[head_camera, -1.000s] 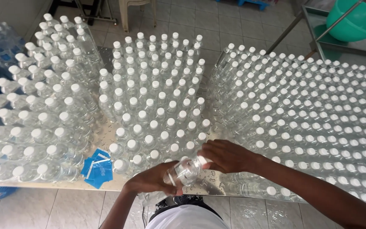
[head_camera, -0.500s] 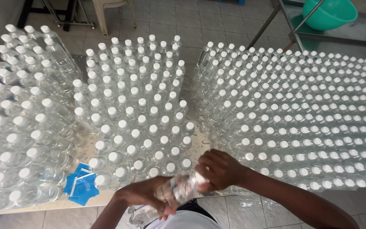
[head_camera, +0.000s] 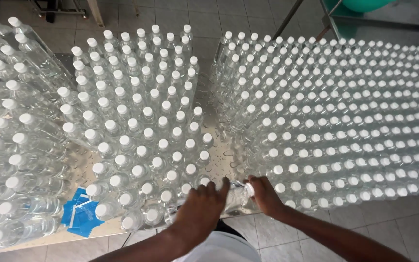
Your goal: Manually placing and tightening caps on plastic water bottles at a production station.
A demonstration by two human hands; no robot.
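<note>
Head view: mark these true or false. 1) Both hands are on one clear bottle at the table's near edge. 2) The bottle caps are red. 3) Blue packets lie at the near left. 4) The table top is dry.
1) True: the left hand and right hand grip one clear bottle, lying on its side.
2) False: the caps are white.
3) True: blue packets lie among the bottles there.
4) False: water drops dot the metal table top.
</note>
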